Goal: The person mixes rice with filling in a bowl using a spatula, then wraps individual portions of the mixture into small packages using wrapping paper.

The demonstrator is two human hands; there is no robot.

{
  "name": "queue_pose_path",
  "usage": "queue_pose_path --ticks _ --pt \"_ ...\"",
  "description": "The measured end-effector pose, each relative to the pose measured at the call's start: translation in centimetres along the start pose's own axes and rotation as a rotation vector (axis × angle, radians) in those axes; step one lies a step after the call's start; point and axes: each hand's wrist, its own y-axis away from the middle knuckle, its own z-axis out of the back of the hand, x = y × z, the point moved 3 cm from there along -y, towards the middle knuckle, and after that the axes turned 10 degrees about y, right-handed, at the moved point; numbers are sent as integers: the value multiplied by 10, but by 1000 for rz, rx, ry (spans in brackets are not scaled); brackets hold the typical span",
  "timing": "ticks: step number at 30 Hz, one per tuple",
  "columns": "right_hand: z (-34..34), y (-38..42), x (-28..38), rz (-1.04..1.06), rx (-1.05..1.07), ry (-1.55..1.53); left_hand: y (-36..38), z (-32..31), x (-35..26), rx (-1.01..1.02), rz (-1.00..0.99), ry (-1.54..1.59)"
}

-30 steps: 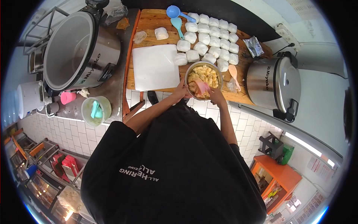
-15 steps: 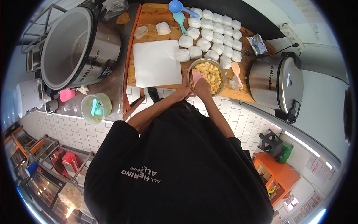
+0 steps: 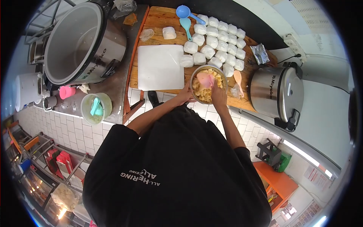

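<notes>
The left hand (image 3: 186,95) grips the side of a round, silver metal bowl (image 3: 226,81) at the front edge of the wooden counter (image 3: 159,22), near white wrapped bundles (image 3: 222,36). The right hand (image 3: 218,95) holds a pink plastic paddle (image 3: 205,80) over crumbly yellow food (image 3: 204,94), apparently mid-stir.

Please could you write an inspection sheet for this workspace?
Surface: wooden table, with a white sheet lying on it.
Job's things: metal bowl of crumbly yellow food; pink scoop in it; rows of white packets beyond.
Clutter: blue ladle, turquoise paddle, peach paddle, crumpled foil.
Hands: left hand at the bowl's side; right hand on the scoop.
Cables: black cord near the wall sockets; whether plugged in, cannot tell.
Surroundings: open cooker on the left counter, lidded cooker at right, tiled floor.
</notes>
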Motion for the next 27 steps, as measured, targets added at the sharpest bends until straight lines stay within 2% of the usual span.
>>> queue_pose_path --ticks 1,5,7,10,12,16,18,19,21,24,26,27 --pt "6 2 1 -83 8 -16 0 1 0 -5 -4 4" --pt "-20 6 -9 -168 130 -7 3 0 0 -31 23 -55" --pt "-39 -2 0 -192 228 0 -3 4 3 -41 21 -55" --pt "-31 2 40 -249 237 -118 -5 7 9 0 10 -47" --pt "-29 6 60 -1 258 -25 -6 6 7 13 32 -17" --pt "-60 -6 49 -38 178 -28 -13 10 12 41 -120 -84" --pt "-81 -30 21 405 221 12 0 3 2 20 -7 -14" --pt "-74 -35 8 406 215 11 0 4 -1 20 -12 -17" --pt "-71 -33 -25 -286 840 -799 -1 4 1 31 5 -51" --pt "-49 -18 -33 -345 779 -948 -5 8 6 10 -1 -33" --pt "-54 -17 -38 -406 752 -926 -6 11 7 1 12 -41" --pt "-73 -26 -43 -71 579 -440 -5 11 8 -2 31 -52"
